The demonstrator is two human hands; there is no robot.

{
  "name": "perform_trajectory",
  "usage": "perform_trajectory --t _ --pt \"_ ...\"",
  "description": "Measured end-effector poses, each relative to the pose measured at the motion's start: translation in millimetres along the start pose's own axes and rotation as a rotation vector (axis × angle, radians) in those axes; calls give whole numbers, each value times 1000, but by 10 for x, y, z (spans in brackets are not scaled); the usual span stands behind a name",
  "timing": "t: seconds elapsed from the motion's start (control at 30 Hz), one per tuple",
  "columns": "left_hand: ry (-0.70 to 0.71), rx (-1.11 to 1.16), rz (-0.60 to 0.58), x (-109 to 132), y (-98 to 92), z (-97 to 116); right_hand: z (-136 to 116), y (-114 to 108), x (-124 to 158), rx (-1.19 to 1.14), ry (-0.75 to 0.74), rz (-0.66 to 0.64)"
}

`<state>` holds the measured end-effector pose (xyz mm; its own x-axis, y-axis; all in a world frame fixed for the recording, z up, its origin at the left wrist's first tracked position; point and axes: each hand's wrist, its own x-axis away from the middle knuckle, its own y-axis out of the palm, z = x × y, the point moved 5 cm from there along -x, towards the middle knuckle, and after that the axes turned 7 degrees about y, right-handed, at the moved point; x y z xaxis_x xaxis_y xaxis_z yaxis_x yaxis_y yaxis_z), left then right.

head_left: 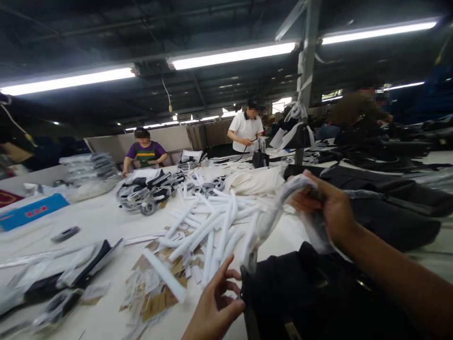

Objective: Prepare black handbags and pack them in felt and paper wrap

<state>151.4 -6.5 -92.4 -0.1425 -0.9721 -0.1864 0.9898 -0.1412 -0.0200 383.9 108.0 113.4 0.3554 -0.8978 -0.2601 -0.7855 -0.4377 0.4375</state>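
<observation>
My right hand (329, 208) is raised over the table, closed on a clear plastic bag (279, 208) that hangs down and is blurred by motion. Below it, my left hand (215, 307) has its fingers spread near the edge of a black bag (311, 297) lying in front of me; it holds nothing that I can see. Several white rolled paper tubes (208, 226) lie in a heap just beyond my left hand, on top of brown card tags (159, 302).
Long white worktable (99, 217) with tape rolls (145, 193), a blue box (31, 211) and stacked packets (90, 167) at left. Dark garments (389, 193) pile up on the right. Three other people work at the far side; a post (306, 71) stands behind.
</observation>
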Motion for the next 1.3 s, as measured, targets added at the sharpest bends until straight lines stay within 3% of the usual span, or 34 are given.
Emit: perform_trajectory --t 0.17,0.3,0.47,0.6,0.67,0.73,0.8,0.9,1.0,1.13,1.3 --pt "35 -255 246 66 -220 297 -67 113 242 91 -153 -59" --pt "155 -408 215 -2 -172 468 78 -123 319 367 -228 16" --pt "225 -460 168 8 -16 427 194 -429 519 741 -231 182" --pt "283 -607 206 66 36 418 -1 -423 960 1306 -548 444" --pt "300 -688 255 118 60 451 30 -389 1187 1359 -610 377" --pt "381 -819 349 190 110 555 245 -374 1308 1327 -462 115" --pt "546 -961 366 255 247 697 582 -384 1352 1306 -202 -152" --pt "742 -1086 107 283 563 798 1025 -425 1335 1355 92 -357" --pt "752 -1114 -82 284 744 764 1279 -440 1295 1532 293 -441" --pt "745 -1098 -90 344 771 704 1379 -402 1260 1726 514 -484" --pt "760 -1040 -115 425 755 686 1411 -286 1166 1427 645 -566"
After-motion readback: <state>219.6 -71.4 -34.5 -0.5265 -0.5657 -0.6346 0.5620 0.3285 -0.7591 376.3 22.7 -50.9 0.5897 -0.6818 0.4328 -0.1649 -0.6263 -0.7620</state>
